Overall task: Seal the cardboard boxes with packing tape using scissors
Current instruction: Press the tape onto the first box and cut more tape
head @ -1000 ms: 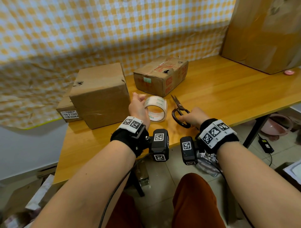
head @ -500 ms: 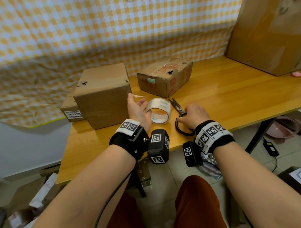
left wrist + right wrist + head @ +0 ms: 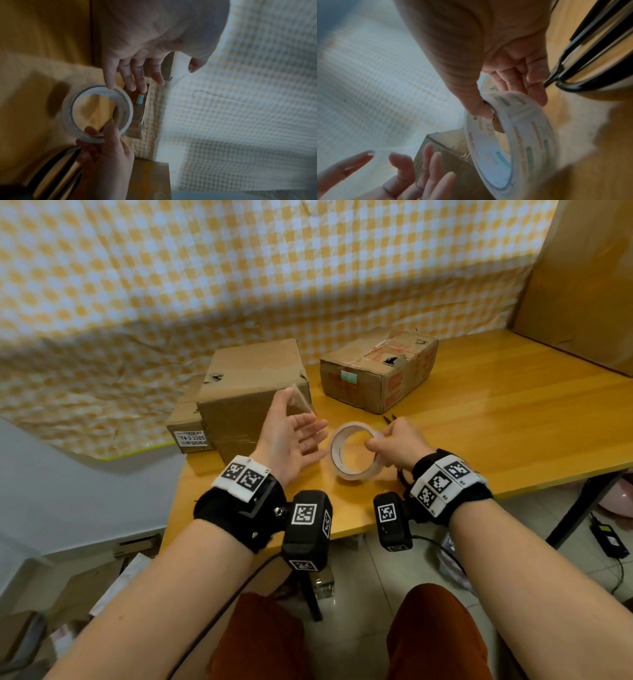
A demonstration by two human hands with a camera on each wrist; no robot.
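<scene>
A roll of clear packing tape (image 3: 356, 455) stands tilted on its edge near the front of the wooden table (image 3: 513, 419). My right hand (image 3: 375, 441) pinches its rim, thumb inside the core (image 3: 481, 111). My left hand (image 3: 301, 426) is beside the roll with fingers spread and holds nothing (image 3: 154, 75). A clear strip shows by its thumb, in front of the plain cardboard box (image 3: 246, 392). The black scissors (image 3: 590, 60) lie on the table under my right wrist, mostly hidden; only their tips (image 3: 390, 417) show in the head view. A printed box (image 3: 376, 371) sits behind.
A small labelled box (image 3: 188, 428) is tucked against the plain box's left side. A tall cardboard sheet (image 3: 589, 285) leans at the back right. A checked cloth (image 3: 239, 268) hangs behind the table. Bare tabletop stretches to the right of the printed box.
My right hand put the scissors down on the table and moved left to pinch the tape roll. My left hand let go of the roll and opened beside it.
</scene>
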